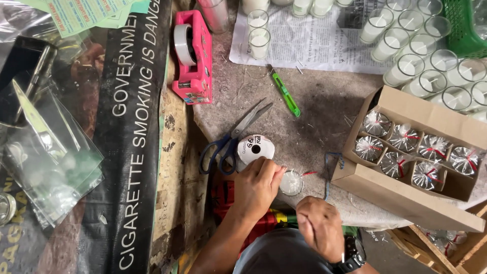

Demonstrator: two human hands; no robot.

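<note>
The left hand [257,183] pinches a wrapped candle glass [291,182] at the table edge. The right hand [319,228] is fisted nearby. Scissors [231,141] lie just beside.

Pink tape dispenser [193,58], blue-handled scissors [228,142], green cutter [285,93], red-ribboned wrapped candles [416,152]

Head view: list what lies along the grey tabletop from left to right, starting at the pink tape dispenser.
Pink plastic tape dispenser → blue-handled steel scissors → green plastic utility knife → brown cardboard box of wrapped candles.
</note>
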